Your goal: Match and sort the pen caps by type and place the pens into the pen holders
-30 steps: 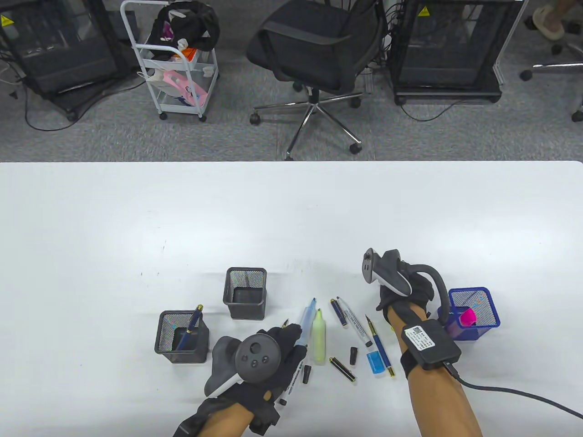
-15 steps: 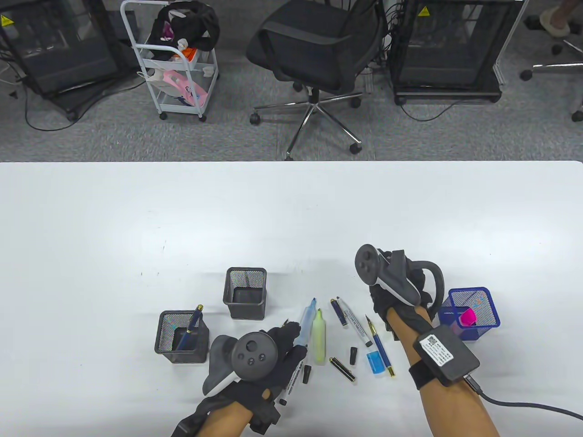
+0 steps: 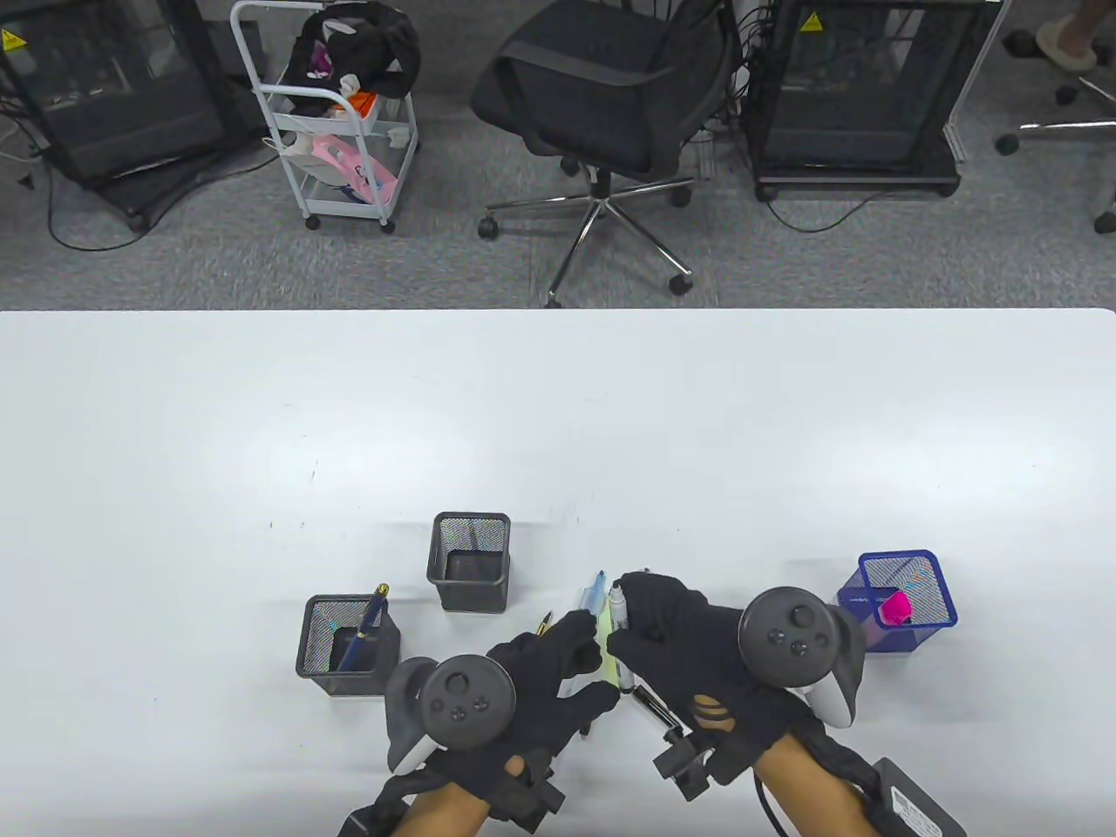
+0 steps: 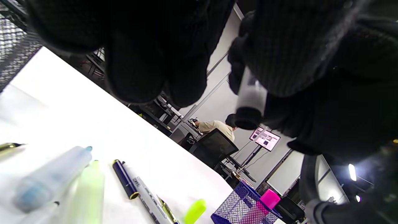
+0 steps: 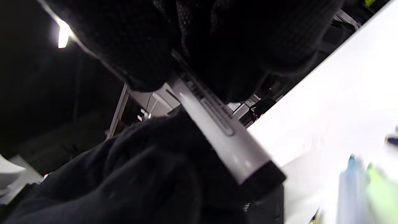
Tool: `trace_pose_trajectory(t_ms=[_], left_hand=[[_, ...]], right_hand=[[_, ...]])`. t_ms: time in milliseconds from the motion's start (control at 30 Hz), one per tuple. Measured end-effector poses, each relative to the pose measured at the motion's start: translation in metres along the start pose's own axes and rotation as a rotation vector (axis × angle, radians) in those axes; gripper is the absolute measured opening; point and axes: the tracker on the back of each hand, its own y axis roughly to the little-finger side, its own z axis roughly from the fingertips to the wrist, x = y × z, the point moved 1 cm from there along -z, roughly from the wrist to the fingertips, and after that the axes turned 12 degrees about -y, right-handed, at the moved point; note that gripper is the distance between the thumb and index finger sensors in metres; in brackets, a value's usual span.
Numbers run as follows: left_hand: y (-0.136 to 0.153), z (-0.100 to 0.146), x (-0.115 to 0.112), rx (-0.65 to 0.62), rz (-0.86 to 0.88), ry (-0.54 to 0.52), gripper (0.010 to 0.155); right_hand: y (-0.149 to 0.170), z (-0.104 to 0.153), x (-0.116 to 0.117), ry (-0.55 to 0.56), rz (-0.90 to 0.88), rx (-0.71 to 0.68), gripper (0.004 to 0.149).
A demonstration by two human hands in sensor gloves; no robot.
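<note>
My right hand (image 3: pixel 636 619) grips a white marker (image 3: pixel 617 606) with a black end and holds it just above the table at the front centre. The right wrist view shows the fingers wrapped round its barrel (image 5: pixel 224 140). My left hand (image 3: pixel 593 663) is beside it with forefinger and thumb spread, and the thumb tip meets the marker's near end. The marker's black end (image 4: pixel 248 118) also shows in the left wrist view. A blue highlighter (image 3: pixel 595 593) and a yellow one (image 3: pixel 608 658) lie under the hands. Another white marker (image 4: pixel 149 200) and a navy pen (image 4: pixel 124 179) lie on the table.
A black mesh holder (image 3: pixel 471 593) stands left of the hands, and a second one (image 3: pixel 349 676) holds a blue pen (image 3: pixel 370 615). To the right, a blue mesh holder (image 3: pixel 872 623) holds a pink highlighter (image 3: pixel 896 606). A yellow-green cap (image 4: pixel 195 211) lies near it.
My right hand has swung left from beside the blue holder to the centre and now holds a white marker. My left hand has shifted a little right and opened its thumb toward it.
</note>
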Motion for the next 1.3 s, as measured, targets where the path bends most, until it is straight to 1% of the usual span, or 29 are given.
trace_pose_trajectory(t_ms=[67, 100, 133, 200, 300, 367, 433, 500, 533, 567, 600, 733, 900, 1067, 1300], left_hand=[[-0.002, 0.001, -0.004, -0.012, -0.011, 0.011, 0.073], [-0.003, 0.001, -0.005, -0.012, -0.015, 0.001, 0.071], [-0.002, 0.001, -0.005, -0.011, -0.024, -0.004, 0.069], [0.000, 0.000, -0.005, -0.007, -0.033, 0.004, 0.065], [0.002, -0.002, 0.000, 0.025, -0.040, 0.012, 0.060], [0.005, -0.002, 0.005, 0.040, -0.072, 0.004, 0.059], [0.012, -0.002, 0.011, 0.068, -0.089, -0.001, 0.058], [0.019, -0.003, 0.014, 0.104, -0.077, 0.002, 0.058], [0.021, -0.003, 0.014, 0.116, -0.068, 0.003, 0.058], [0.024, -0.003, 0.013, 0.123, -0.062, 0.001, 0.058], [0.025, -0.003, 0.012, 0.131, -0.063, 0.009, 0.058], [0.024, -0.002, 0.009, 0.116, -0.100, 0.034, 0.058], [0.024, -0.002, 0.008, 0.105, -0.107, 0.045, 0.057], [0.023, -0.002, 0.007, 0.091, -0.109, 0.059, 0.057], [0.021, -0.002, 0.005, 0.072, -0.119, 0.069, 0.057]], right_hand=[[0.010, 0.004, 0.012, 0.018, -0.120, 0.017, 0.059], [0.014, 0.004, 0.016, 0.028, -0.136, 0.025, 0.060], [0.015, 0.004, 0.017, 0.027, -0.131, 0.025, 0.060], [0.016, 0.003, 0.016, -0.012, -0.107, 0.031, 0.060], [0.019, 0.001, 0.005, -0.034, -0.023, 0.033, 0.059], [0.024, 0.000, -0.004, -0.049, 0.140, 0.048, 0.059], [0.034, -0.001, -0.007, -0.150, 0.459, 0.113, 0.059], [0.043, -0.001, 0.002, -0.178, 0.697, 0.121, 0.060], [0.048, -0.001, 0.010, -0.230, 0.804, 0.114, 0.060], [0.052, -0.002, 0.017, -0.285, 0.872, 0.111, 0.061], [0.056, -0.003, 0.027, -0.340, 0.960, 0.136, 0.062], [0.060, -0.006, 0.046, -0.409, 1.073, 0.133, 0.064], [0.064, -0.009, 0.058, -0.437, 1.157, 0.143, 0.067], [0.068, -0.011, 0.065, -0.467, 1.205, 0.165, 0.069], [0.073, -0.013, 0.073, -0.485, 1.241, 0.171, 0.069]])
